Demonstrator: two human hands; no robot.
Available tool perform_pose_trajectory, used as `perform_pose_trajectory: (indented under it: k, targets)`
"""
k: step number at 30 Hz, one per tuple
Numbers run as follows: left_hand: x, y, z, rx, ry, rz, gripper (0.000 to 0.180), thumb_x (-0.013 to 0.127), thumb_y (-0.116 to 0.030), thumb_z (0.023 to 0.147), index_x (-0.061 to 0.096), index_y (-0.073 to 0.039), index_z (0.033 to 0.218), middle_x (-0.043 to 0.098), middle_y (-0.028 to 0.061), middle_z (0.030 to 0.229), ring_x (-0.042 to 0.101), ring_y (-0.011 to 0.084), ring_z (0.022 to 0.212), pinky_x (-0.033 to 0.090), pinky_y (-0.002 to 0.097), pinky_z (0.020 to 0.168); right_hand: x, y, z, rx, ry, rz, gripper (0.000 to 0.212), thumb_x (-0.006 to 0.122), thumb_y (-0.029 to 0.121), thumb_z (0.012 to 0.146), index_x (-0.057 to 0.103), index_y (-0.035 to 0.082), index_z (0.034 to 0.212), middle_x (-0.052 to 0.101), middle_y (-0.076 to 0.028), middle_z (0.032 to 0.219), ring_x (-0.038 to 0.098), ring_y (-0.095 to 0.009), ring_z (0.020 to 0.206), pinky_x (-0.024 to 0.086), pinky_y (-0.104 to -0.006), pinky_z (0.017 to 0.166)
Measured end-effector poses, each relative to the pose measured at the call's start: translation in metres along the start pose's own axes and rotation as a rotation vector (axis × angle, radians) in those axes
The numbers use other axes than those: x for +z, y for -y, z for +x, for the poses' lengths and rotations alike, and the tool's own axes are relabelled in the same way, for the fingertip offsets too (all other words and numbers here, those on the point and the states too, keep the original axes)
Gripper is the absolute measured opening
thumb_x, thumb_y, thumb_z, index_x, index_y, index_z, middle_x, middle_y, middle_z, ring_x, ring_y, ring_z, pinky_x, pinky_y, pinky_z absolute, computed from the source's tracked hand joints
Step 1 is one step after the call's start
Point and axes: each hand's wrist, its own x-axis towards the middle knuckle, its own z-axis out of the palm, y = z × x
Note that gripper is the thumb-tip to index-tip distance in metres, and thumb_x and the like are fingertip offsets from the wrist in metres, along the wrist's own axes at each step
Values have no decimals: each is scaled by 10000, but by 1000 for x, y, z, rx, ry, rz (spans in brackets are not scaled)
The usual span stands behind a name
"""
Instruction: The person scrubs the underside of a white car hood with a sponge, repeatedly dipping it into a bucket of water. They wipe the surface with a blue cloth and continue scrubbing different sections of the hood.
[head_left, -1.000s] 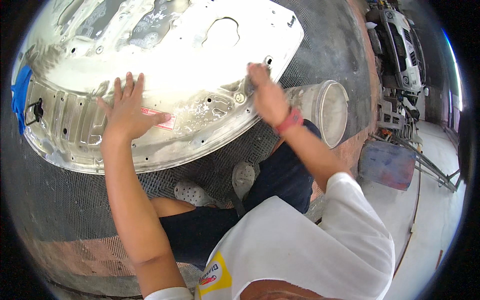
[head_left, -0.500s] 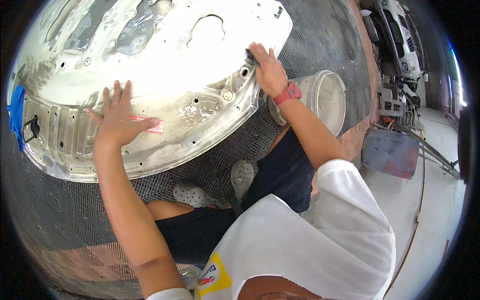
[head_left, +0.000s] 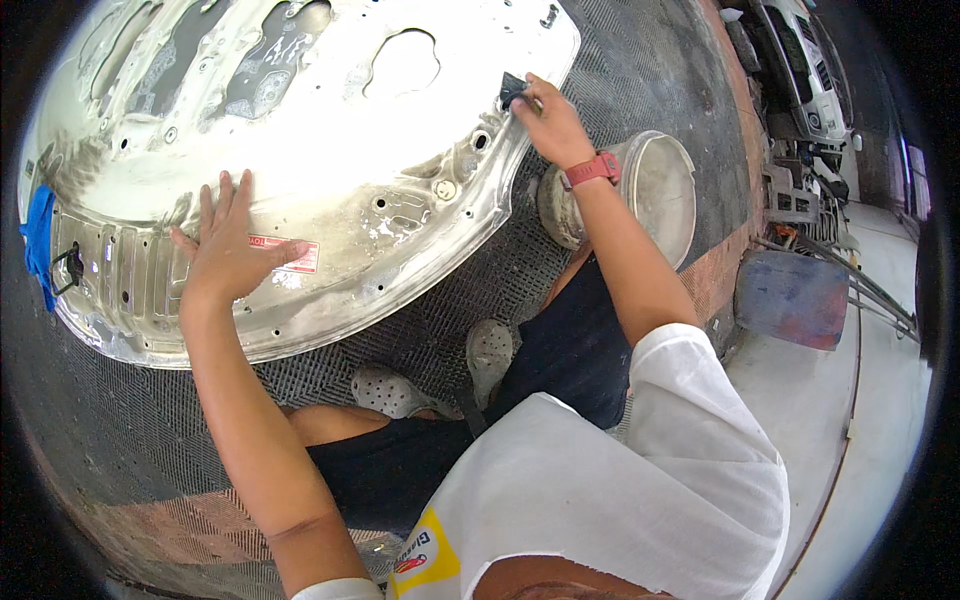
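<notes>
Head view: the left hand (head_left: 232, 255) lies flat, fingers spread, on the metal panel (head_left: 300, 130); the right hand (head_left: 548, 122) pinches a dark pad (head_left: 512, 90) at the panel's edge, where a slip could cut skin.

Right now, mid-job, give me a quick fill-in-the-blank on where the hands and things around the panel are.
1. The left hand lies flat with fingers spread on the white metal ____.
2. The right hand presses a small dark pad against the panel's ____.
3. A ____ band sits on the right wrist.
4. The pale bucket stands beside the right ____.

Missing words: panel; edge; red; forearm
</notes>
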Motion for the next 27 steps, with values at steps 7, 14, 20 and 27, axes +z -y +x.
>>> perform_pose_trajectory:
  k: [7,14,20,27]
  targets:
    - [2,1,3,-1,-9,-5,1380,873,-750,655,213,-215,1742,139,87,1821,44,305,1688,-90,717,1284,-4,1,20,425,78,458,316,828,191,930,701,-36,1111,753,-142,1030,719,-183,790,585,-340,707]
    - [-1,-3,0,-15,4,4,1390,883,-745,636,223,-214,1739,147,88,1820,50,307,1687,-84,710,1289,3,42,-10,440,-35,303,257,828,155,932,703,-65,975,713,-59,801,624,-104,573,511,-274,503]
    - [-1,0,0,-7,-3,-10,1380,879,-742,646,226,-209,1739,148,97,1819,49,309,1688,-83,716,1285,12,44,-27,393,-25,299,301,851,210,895,711,-55,919,728,-133,785,683,-204,613,545,-348,578]
    - [1,3,2,6,-23,-12,1434,865,-795,593,233,-207,1738,156,99,1816,50,312,1687,-82,722,1282,11,23,28,376,-87,53,416,877,348,814,738,-36,889,740,-248,806,742,-409,787,582,-476,766]
